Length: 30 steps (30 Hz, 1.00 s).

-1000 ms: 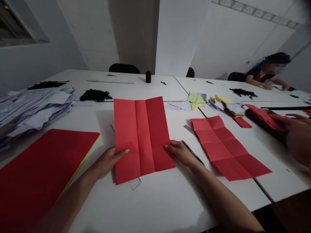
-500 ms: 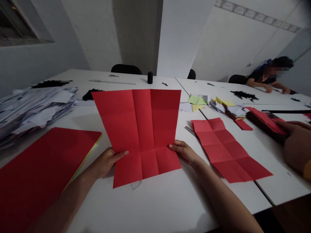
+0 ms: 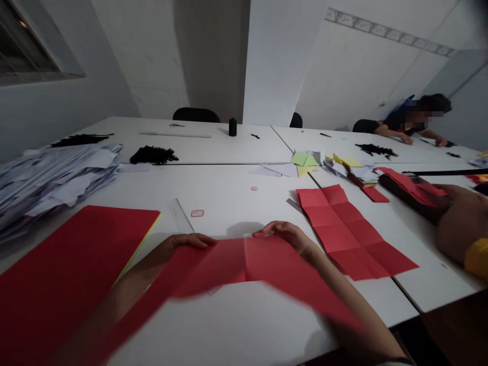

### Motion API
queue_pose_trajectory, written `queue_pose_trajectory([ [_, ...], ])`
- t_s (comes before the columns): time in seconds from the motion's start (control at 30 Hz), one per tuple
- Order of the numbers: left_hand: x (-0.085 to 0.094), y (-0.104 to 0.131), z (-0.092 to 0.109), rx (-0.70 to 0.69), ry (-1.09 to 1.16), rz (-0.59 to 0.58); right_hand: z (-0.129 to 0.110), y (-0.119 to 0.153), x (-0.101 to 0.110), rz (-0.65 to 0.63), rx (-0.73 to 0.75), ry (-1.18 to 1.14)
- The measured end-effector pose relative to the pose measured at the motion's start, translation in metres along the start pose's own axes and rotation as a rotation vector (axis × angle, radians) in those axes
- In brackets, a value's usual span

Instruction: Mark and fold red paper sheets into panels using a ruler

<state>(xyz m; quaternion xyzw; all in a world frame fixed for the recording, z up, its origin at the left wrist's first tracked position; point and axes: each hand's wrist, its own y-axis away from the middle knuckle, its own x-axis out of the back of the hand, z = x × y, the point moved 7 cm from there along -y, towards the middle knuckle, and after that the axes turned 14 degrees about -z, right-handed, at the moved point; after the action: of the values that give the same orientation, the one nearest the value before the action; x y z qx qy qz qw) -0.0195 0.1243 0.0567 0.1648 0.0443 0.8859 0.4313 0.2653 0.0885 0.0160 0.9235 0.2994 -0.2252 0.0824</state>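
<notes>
Taking the black spool (image 3: 233,127) as my landmark, far to its left and nearer me I see a loose paper pile (image 3: 64,188), with a stack of large red sheets (image 3: 84,249) in front. A clear ruler (image 3: 182,216) lies nearer me than the spool and left of it.

Next comes my left hand (image 3: 181,242), clamped on the far edge of the held red sheet (image 3: 229,262). That sheet is on my side of the spool, above the tabletop (image 3: 229,330), its near part blurred. I'd keep this pinch light and flat, so that no stray dent joins the creases.

My right hand (image 3: 287,236) curls at the same edge, right of the spool and nearer me; I can't tell whether its fingers are closed on the paper. I'd match its height to the left and draw the edge just taut, because slack could let the panels buckle. Better to ease the sheet around than jerk it, as thin paper catches air.

Farther right of the spool and nearer me lies the creased red sheet (image 3: 354,234), opened out; I'd give it room on that side. Beyond it is a co-worker's hand (image 3: 457,218).
</notes>
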Motion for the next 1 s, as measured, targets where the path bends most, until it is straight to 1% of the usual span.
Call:
queue_pose_trajectory([
  [0.07, -0.012, -0.005, 0.014, -0.067, 0.023, -0.085, 0.001, 0.000, -0.004, -0.064, -0.072, 0.075],
  [0.13, -0.025, -0.011, 0.022, -0.107, 0.038, -0.162, 0.004, -0.001, -0.009, -0.125, -0.168, 0.168],
  [0.23, -0.042, -0.018, 0.020, -0.131, 0.029, -0.295, 0.009, -0.002, -0.024, -0.202, -0.299, 0.362],
  [0.3, -0.051, -0.021, 0.017, -0.139, 0.024, -0.370, 0.008, -0.003, -0.036, -0.221, -0.344, 0.475],
  [0.4, -0.061, -0.026, 0.015, -0.141, 0.019, -0.419, 0.008, -0.004, -0.053, -0.284, -0.374, 0.558],
  [0.47, -0.064, -0.028, 0.015, -0.125, 0.011, -0.432, 0.010, -0.004, -0.058, -0.303, -0.375, 0.564],
  [0.53, -0.062, -0.028, 0.014, -0.085, -0.003, -0.436, 0.012, -0.003, -0.057, -0.268, -0.380, 0.543],
  [0.57, -0.059, -0.027, 0.012, -0.052, -0.011, -0.434, 0.013, -0.003, -0.054, -0.241, -0.382, 0.528],
  [0.63, -0.045, -0.023, 0.006, 0.023, -0.013, -0.411, 0.013, -0.002, -0.050, -0.190, -0.377, 0.513],
  [0.7, -0.026, -0.019, 0.004, 0.055, 0.000, -0.345, 0.011, -0.002, -0.047, -0.153, -0.349, 0.528],
  [0.77, -0.008, -0.019, 0.009, 0.065, -0.059, -0.231, 0.008, -0.002, -0.047, -0.145, -0.321, 0.550],
  [0.8, -0.004, -0.021, 0.013, 0.089, -0.132, -0.173, 0.007, -0.002, -0.048, -0.149, -0.315, 0.562],
  [0.83, -0.003, -0.024, 0.019, 0.128, -0.230, -0.128, 0.006, -0.003, -0.049, -0.153, -0.312, 0.573],
  [0.87, -0.006, -0.028, 0.025, 0.167, -0.322, -0.094, 0.005, -0.003, -0.050, -0.158, -0.308, 0.587],
  [0.9, -0.016, -0.034, 0.033, 0.194, -0.399, -0.115, 0.005, -0.003, -0.051, -0.162, -0.302, 0.599],
  [0.97, -0.042, -0.050, 0.048, 0.189, -0.502, -0.194, 0.004, -0.004, -0.053, -0.162, -0.286, 0.621],
  [1.0, -0.057, -0.057, 0.053, 0.178, -0.548, -0.262, 0.004, -0.004, -0.054, -0.161, -0.282, 0.629],
])
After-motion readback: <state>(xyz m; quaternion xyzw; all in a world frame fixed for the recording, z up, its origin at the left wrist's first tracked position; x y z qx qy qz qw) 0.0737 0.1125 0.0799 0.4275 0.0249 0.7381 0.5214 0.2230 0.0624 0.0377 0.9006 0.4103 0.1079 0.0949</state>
